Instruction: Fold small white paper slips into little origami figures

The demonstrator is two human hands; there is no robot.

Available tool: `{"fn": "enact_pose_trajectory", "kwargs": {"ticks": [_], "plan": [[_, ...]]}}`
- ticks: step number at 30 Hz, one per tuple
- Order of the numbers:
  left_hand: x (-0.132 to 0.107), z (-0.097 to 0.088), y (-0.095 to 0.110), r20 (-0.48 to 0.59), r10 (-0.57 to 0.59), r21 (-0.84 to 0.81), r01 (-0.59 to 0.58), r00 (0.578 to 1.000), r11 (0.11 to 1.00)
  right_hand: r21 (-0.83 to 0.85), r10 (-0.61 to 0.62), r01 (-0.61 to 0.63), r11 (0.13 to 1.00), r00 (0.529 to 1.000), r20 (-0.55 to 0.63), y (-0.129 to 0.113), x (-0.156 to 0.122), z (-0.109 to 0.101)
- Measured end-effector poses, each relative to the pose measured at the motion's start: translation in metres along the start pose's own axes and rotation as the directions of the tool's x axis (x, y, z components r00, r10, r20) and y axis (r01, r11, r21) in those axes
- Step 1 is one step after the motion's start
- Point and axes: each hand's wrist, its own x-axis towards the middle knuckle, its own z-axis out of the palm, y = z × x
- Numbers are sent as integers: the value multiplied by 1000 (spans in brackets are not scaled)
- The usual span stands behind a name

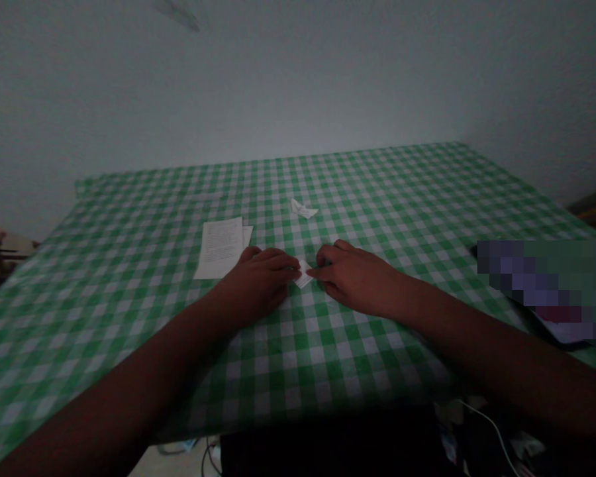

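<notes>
A small piece of folded white paper (pixel 302 277) lies on the checked cloth between my two hands. My left hand (pixel 261 281) holds the paper's left edge, with the fingers bent together and the thumb low beside it. From the other side, my right hand (pixel 355 277) has its index fingertip and thumb at the right edge, and its other fingers are curled. The fingertips cover part of both edges. Beyond the hands rests another folded paper piece (pixel 304 210), with a raised point at its left. Printed sheets (pixel 221 248) lie flat just past my left hand.
A green and white checked tablecloth (pixel 338 351) covers the table, which reaches a pale wall (pixel 298 79). At the right lies a dark-edged device (pixel 566 334), its screen blurred out. Cables (pixel 491 424) hang or lie below the table's front edge.
</notes>
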Motion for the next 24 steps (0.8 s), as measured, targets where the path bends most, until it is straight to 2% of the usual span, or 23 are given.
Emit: {"fn": "enact_pose_trajectory", "kwargs": {"ticks": [8, 14, 24], "plan": [[-1, -4, -2, -8, -35, -4, 35, 999, 999, -11, -15, 15, 1000, 1000, -22, 1, -2, 1], [0, -2, -1, -27, -30, -29, 29, 999, 999, 66, 70, -68, 995, 997, -25, -4, 0, 1], [6, 7, -6, -52, -49, -173, 39, 997, 984, 174, 140, -112, 978, 977, -160, -2, 13, 23]]}}
